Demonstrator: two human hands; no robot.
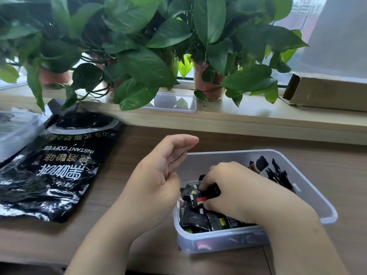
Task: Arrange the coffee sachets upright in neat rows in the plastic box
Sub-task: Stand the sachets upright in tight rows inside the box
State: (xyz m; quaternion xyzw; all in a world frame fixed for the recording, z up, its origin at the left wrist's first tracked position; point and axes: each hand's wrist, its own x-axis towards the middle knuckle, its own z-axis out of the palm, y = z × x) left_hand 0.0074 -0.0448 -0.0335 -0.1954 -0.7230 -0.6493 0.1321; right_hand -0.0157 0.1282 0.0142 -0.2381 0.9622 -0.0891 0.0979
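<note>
The right hand (pixel 234 191) reaches down into the translucent rectangular plastic box (pixel 309 189), its fingers and thumb curled round a few of the small black coffee sachets (pixel 194 215); one of those it pinches shows a red and white patch. Under and in front of this hand the sachets lie jumbled at all angles, their small print too blurred to read, while beyond its knuckles, toward the box's far right side, several stand more or less upright against the wall. The left hand (pixel 158 175) hovers just beside the box's left rim, palm turned toward the right hand, fingers loose and only slightly bent, with nothing in it. Well to the left of the left hand a large glossy black coffee bag (pixel 59 171) lies flat on the brown wooden table (pixel 119 225), its opened top pointing away; upside down from here it reads "INSTANT COFFEE" in white above large Chinese characters.
</note>
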